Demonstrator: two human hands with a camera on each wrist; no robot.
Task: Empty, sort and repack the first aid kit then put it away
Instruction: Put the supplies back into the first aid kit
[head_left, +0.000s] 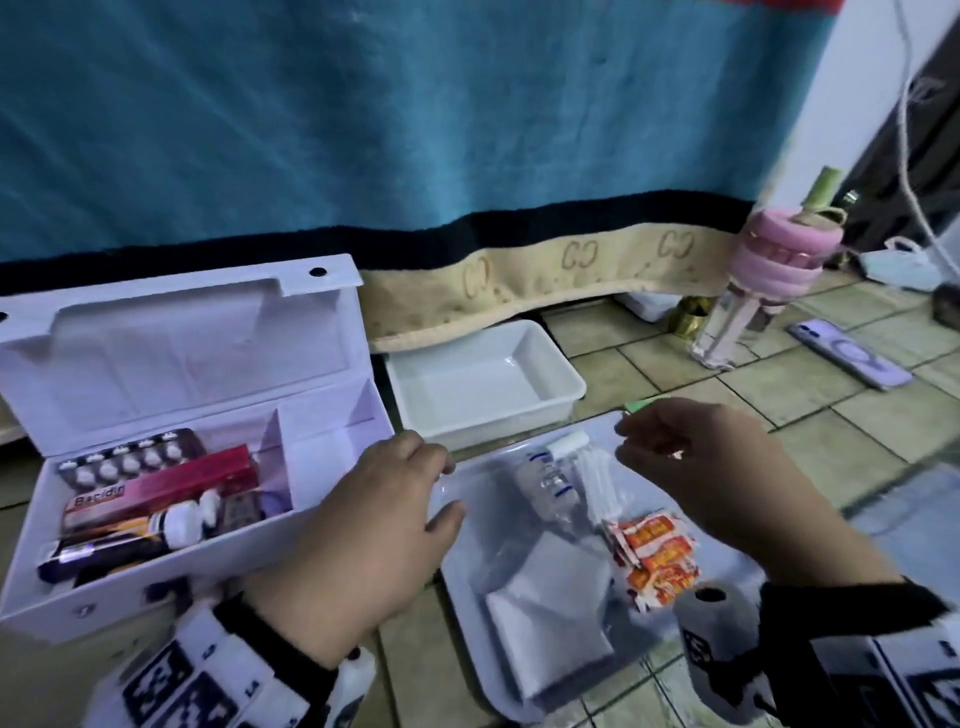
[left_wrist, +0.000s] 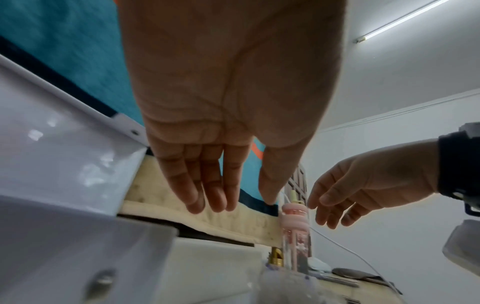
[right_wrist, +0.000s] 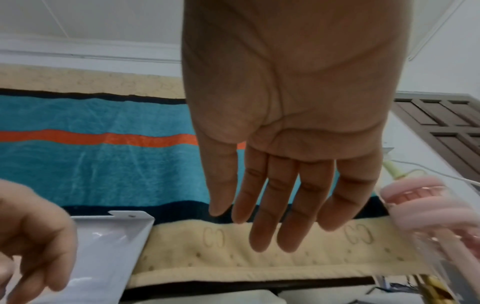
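Observation:
The white first aid kit (head_left: 156, 582) stands open on the floor at the left, lid (head_left: 182, 353) up. Inside it lie a blister pack (head_left: 124, 460), a red box (head_left: 161, 493) and a dark tube (head_left: 114, 545). To its right a white tray (head_left: 524, 441) holds a small bottle (head_left: 545, 483), cotton swabs (head_left: 597, 483), bagged gauze (head_left: 550, 613), orange sachets (head_left: 660, 561) and a grey tape roll (head_left: 711, 629). My left hand (head_left: 447, 488) (left_wrist: 239, 201) hovers between kit and tray, fingers relaxed, holding nothing. My right hand (head_left: 631, 441) (right_wrist: 241, 222) hovers over the tray's far corner, also holding nothing.
An empty white tray (head_left: 483, 384) sits behind the filled one, against a hanging blue blanket (head_left: 415, 130). A pink-lidded water bottle (head_left: 769, 280) and a phone (head_left: 852, 353) stand on the tiled floor at the right, with cables beyond.

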